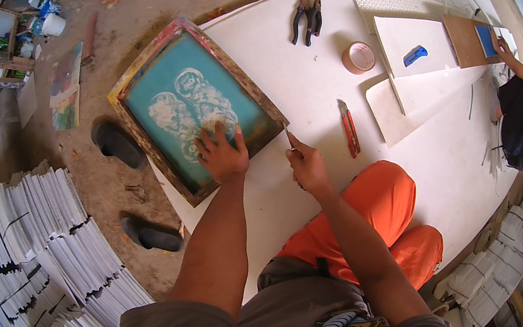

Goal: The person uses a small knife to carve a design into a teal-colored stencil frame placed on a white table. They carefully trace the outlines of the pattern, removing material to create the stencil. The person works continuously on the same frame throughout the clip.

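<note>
The left hand [225,155] lies flat with fingers spread on the teal mesh [157,77] of a wooden screen-printing frame [264,133], over the lower part of its pale printed design [197,102]. The frame sits at the left edge of a white surface [305,96], partly overhanging it. The right hand [308,168] is closed around a slim metal tool [287,130] (its kind is hard to tell, being mostly hidden by the fingers), the tip close by the frame's right corner; whether they touch, I cannot tell. Right of that hand lies a red utility knife [349,129]; farther off are a tape roll [348,62], two pliers [299,19] and a blue utility knife [415,56].
</note>
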Available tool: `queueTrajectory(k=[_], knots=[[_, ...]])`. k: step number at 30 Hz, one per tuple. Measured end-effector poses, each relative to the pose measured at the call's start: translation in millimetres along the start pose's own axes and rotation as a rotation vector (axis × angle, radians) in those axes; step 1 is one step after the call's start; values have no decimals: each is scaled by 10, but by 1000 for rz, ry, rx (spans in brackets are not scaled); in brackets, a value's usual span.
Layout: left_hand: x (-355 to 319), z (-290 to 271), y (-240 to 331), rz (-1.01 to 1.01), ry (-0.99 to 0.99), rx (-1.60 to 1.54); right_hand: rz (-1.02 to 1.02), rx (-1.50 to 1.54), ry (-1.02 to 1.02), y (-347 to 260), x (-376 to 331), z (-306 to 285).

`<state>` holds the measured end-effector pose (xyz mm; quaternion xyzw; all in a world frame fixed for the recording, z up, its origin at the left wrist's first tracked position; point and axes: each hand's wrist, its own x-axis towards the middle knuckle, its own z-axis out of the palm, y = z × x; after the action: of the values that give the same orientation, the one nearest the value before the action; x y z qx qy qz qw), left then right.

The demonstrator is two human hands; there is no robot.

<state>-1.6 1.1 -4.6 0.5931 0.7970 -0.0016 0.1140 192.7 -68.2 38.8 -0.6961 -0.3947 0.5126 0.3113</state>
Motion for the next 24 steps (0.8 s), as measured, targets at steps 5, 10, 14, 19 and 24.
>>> queueTrajectory(k=[5, 10, 14, 19, 24], knots=[[-7, -19, 18, 1, -8, -33, 407, 864, -179, -40, 25, -136], [13, 8, 14, 0, -11, -39, 480, 1224, -314, 42, 71, -254], [26, -77, 58, -22, -64, -38, 279, 557, -199, -68, -5, -254], [-4, -61, 24, -10, -38, -67, -250, -510, 39, -102, -175, -42], [2, -68, 40, -13, -41, -51, -102, -586, 19, -242, -201, 19]])
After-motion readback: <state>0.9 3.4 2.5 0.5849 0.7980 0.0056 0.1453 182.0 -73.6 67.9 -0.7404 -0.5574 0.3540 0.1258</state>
